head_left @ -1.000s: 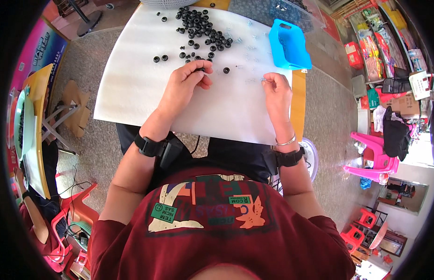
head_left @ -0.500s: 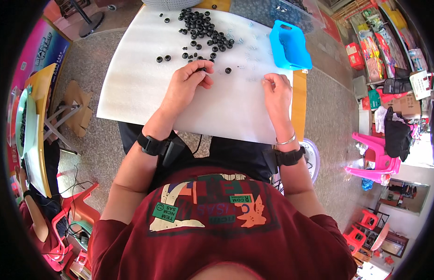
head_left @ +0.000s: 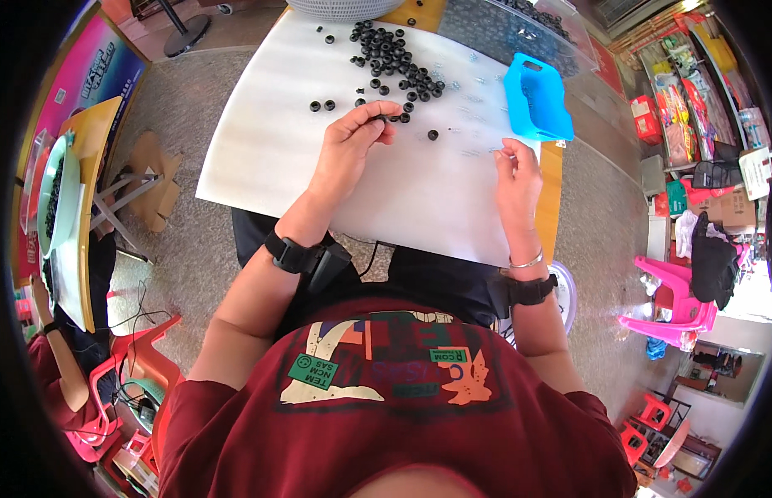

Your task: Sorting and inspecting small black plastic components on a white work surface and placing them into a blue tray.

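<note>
On the white sheet point(head_left: 270, 149) my left hand point(head_left: 344, 153) has thumb and forefinger closed on a small round black piece point(head_left: 379, 119), mostly hidden by the fingers. Just beyond it spreads a pile of similar black pieces point(head_left: 390, 58), wheel-like or bead-like, and a single one point(head_left: 433, 134) lies to its right. My right hand point(head_left: 518, 187) is at the sheet's right edge, thumb and fingers pinched together; whatever it holds is too small to make out. Tiny pale, shiny pieces point(head_left: 473, 108) are scattered between the pile and a blue open bin point(head_left: 553, 124).
A clear plastic tub point(head_left: 502, 41) with dark pieces and a grey basket point(head_left: 344, 8) stand at the far edge. To the left, another person's arm point(head_left: 66, 357) shows by a table with a pale green basin point(head_left: 66, 207). Pink stools point(head_left: 672, 282) and shelves are at right.
The whole view has shifted, so the table appears farther right and lower. My left hand has moved slightly away from me toward the pile, still pinching; my right hand has barely moved over the sheet.
</note>
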### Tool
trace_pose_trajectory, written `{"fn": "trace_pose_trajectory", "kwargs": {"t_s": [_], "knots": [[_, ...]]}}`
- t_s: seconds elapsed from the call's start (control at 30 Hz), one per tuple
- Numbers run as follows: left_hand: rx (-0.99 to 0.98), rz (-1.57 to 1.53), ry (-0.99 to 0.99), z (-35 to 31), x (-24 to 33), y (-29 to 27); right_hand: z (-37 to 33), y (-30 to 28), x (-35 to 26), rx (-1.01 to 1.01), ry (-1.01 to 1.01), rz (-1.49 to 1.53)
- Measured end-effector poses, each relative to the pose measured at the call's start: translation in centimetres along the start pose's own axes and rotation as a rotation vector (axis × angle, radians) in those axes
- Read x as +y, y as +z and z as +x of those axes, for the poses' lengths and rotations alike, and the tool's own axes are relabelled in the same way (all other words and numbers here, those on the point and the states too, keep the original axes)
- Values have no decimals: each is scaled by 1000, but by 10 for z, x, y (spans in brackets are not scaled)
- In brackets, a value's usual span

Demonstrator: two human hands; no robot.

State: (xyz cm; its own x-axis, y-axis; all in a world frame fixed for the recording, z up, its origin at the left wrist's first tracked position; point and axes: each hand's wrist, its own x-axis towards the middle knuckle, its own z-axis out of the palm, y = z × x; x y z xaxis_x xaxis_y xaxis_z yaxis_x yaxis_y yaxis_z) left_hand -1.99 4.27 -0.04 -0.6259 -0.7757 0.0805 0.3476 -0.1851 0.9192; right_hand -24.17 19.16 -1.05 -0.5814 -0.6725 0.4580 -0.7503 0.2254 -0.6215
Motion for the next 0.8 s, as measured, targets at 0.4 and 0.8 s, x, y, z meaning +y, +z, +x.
{"fn": "trace_pose_trajectory", "kwargs": {"t_s": [0.4,0.8], "knots": [[128,-112,-17,-3,24,-20,10,31,-67,-115,-290,18],[94,-278,-194,-13,12,-31,28,70,-84,-136,-400,-60]]}}
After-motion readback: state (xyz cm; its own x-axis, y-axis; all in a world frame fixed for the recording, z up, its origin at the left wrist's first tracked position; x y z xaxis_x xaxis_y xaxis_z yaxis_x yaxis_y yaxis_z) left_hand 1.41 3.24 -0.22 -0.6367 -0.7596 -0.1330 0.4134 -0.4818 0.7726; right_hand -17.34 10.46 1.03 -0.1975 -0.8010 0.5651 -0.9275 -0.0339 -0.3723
